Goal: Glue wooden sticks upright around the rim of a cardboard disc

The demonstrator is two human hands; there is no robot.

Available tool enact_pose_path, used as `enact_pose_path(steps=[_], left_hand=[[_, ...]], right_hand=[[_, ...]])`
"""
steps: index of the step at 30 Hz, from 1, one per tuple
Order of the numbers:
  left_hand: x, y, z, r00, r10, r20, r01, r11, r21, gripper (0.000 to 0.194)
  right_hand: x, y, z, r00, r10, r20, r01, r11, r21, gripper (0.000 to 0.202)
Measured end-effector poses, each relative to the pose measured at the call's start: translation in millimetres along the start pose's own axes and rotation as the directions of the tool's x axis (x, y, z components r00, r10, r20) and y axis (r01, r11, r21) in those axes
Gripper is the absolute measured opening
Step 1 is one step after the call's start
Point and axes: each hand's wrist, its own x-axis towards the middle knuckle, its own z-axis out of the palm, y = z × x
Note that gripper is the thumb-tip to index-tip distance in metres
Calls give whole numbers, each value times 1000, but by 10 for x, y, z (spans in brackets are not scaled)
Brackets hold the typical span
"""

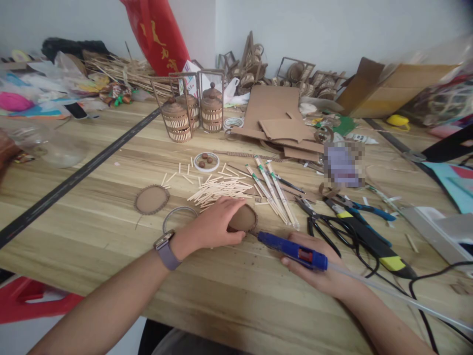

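My left hand [218, 224] is closed on the near-left rim of a round cardboard disc [244, 218] with a braided brown edge. My right hand [318, 264] grips a blue hot glue gun [291, 250] with a clear glue stick trailing from its back. The nozzle points at the disc's right edge; whether it touches I cannot tell. A second cardboard disc with a braided rim [152, 199] lies to the left, near a grey ring [180, 213]. Just beyond my left hand is a pile of short wooden sticks [221, 190].
Lidded miniature baskets [177, 118] stand at the back, beside cardboard sheets [275, 106]. Brown beads lie in a white ring [206, 161]. Wrapped chopsticks [271, 192], black-handled scissors [314, 214], blue-handled pliers [373, 211] and a yellow-black cutter [373, 241] lie rightward. Another person's hand [7, 153] shows at far left.
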Motion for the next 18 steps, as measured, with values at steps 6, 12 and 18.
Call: enact_pose_path(steps=[6, 12, 18], left_hand=[[6, 11, -7, 1000, -5, -7, 5, 1000, -11, 69], [7, 4, -10, 999, 36, -12, -36, 999, -2, 65], [-10, -13, -10, 995, 93, 35, -95, 993, 73, 28]], right_hand=[[7, 1, -4, 1000, 23, 16, -24, 1000, 13, 27], [11, -12, -22, 1000, 21, 6, -21, 999, 28, 29], [3, -21, -74, 999, 34, 18, -35, 999, 27, 30]])
